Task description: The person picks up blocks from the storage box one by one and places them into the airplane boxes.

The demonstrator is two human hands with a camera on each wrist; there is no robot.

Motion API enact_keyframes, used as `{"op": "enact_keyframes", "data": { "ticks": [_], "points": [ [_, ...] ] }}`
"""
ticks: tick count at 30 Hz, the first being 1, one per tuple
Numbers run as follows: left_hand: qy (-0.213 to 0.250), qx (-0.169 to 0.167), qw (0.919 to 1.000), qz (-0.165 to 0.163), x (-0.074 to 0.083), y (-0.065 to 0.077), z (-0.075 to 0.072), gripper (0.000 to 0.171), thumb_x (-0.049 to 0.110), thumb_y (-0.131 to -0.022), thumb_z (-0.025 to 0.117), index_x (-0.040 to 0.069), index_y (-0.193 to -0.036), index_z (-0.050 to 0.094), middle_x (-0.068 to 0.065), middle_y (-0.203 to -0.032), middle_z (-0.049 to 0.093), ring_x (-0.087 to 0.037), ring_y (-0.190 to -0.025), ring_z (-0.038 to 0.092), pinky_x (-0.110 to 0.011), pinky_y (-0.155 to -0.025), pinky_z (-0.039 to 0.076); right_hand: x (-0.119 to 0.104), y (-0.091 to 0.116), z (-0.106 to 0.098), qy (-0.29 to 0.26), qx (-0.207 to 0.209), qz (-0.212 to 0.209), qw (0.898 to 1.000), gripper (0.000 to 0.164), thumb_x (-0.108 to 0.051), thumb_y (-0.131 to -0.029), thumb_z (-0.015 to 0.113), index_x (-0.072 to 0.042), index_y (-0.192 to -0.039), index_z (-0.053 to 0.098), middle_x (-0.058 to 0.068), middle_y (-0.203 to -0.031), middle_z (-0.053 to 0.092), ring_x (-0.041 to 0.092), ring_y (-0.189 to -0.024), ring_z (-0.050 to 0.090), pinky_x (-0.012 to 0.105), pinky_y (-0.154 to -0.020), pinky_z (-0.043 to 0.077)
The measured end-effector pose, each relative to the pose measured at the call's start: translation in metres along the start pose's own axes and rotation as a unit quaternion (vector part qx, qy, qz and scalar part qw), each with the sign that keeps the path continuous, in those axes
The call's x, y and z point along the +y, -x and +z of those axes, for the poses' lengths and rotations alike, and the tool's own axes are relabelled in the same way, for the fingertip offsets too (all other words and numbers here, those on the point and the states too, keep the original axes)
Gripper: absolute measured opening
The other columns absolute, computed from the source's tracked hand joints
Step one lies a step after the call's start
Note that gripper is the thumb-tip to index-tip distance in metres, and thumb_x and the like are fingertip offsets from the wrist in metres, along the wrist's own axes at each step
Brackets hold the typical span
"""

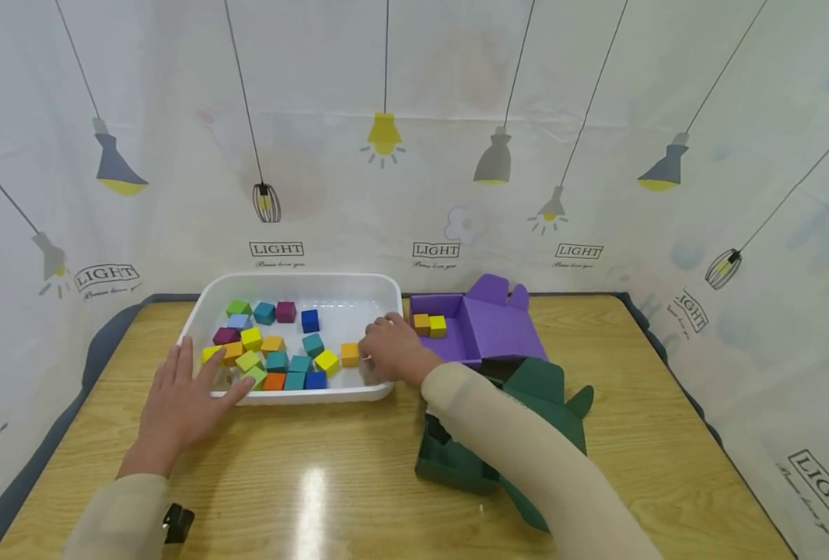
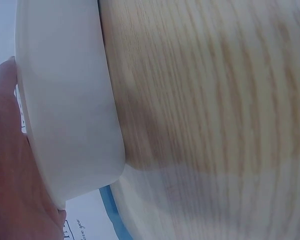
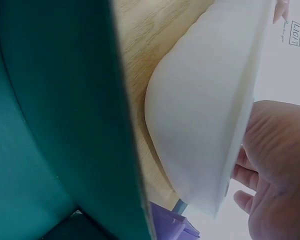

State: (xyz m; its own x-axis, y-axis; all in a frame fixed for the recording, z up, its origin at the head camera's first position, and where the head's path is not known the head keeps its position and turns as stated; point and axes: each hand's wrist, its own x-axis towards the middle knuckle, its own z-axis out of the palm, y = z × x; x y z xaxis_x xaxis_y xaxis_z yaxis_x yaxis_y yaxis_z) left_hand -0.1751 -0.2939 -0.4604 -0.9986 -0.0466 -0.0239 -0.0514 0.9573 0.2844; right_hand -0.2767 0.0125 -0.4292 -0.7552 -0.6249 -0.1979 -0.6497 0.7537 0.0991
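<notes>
A white tray (image 1: 316, 397) holds several small coloured cubes, mostly in its left and middle part. My left hand (image 1: 187, 397), fingers spread and fairly straight, lies over the tray's front left corner near a light green cube (image 1: 253, 379). In the left wrist view, that hand (image 2: 15, 185) is along the tray's rim. My right hand (image 1: 395, 348) reaches over the tray's right end, with bent fingers pointing down beside an orange cube (image 1: 350, 355). Its fingertips are partly hidden, and I cannot tell whether they hold a cube.
An open purple box (image 1: 505, 330) right of the tray contains an orange cube (image 1: 421, 324) and a yellow cube (image 1: 438, 326). In front stands an open dark green box (image 1: 456, 470), partly under my right forearm. A lamp-printed white curtain (image 1: 330, 194) hangs behind the wooden table (image 1: 260, 482).
</notes>
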Motion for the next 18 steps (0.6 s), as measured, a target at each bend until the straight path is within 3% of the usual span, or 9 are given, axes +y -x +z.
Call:
{"op": "enact_keyframes", "data": {
  "ticks": [10,18],
  "points": [
    [0.001,0.0,1.0,0.001,0.002,0.0,0.0,0.097,0.079,-0.087,0.034,0.004,-0.149,0.034,-0.033,-0.158,-0.01,-0.055,-0.144,-0.004,-0.072,-0.114,0.003,0.001,0.0,-0.001,0.021,0.002,-0.001,1.0,0.02,-0.034,-0.086,0.07,-0.024,-0.103,0.073,-0.004,-0.106,0.065,0.018,-0.108,0.053,0.039,-0.112,0.033],
    [0.002,-0.001,1.0,-0.002,0.003,0.002,0.0,0.097,0.079,-0.087,0.034,0.004,-0.149,0.034,-0.033,-0.158,-0.01,-0.055,-0.144,-0.003,-0.073,-0.114,0.004,0.011,0.005,-0.025,0.028,0.035,-0.009,0.999,0.017,-0.032,-0.088,0.069,-0.023,-0.101,0.074,-0.004,-0.107,0.067,0.019,-0.11,0.056,0.04,-0.113,0.035]
  ]
}}
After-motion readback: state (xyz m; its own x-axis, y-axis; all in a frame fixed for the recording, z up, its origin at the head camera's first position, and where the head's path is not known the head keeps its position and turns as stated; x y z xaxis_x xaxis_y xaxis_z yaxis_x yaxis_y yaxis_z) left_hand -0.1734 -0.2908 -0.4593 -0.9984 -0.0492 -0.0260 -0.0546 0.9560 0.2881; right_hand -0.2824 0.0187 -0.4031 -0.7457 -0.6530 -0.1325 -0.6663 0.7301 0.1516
